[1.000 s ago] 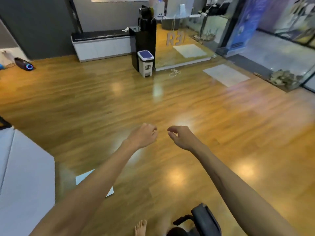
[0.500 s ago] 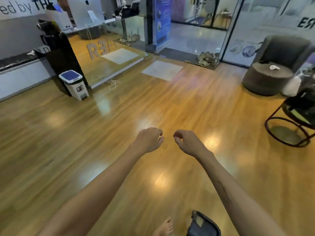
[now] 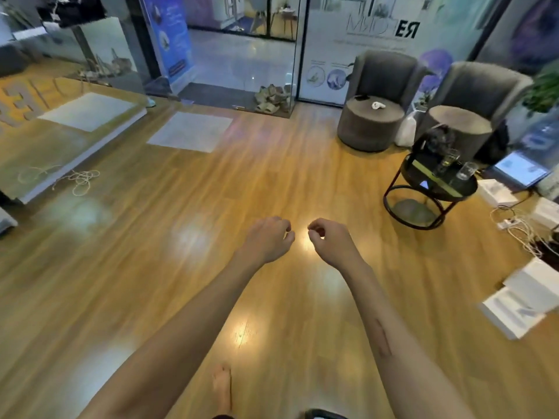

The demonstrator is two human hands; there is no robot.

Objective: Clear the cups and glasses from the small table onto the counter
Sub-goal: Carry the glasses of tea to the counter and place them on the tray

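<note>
Head view, wide angle, looking down over a wooden floor. Both forearms reached forward at frame centre. Left hand hung with fingers loosely curled, holding nothing. Right hand likewise loosely curled, thumb and forefinger near each other, nothing between them. The two hands sat just beside each other, apart, above a bright glare patch on the floor.

Small round black table stood at about 2 o'clock from the hands, well apart from them. On its top: two clear glasses, one toward the right edge, another just left of it and farther back; a dark object behind them, too blurred to identify. Table had a lower ring frame.

Two grey armchairs stood beyond the table at 1 o'clock, a small white item on the nearer seat. White boxes and cables lay on the floor at 3 o'clock. A coil of cord lay at 10 o'clock. A bare foot showed at 6 o'clock.
</note>
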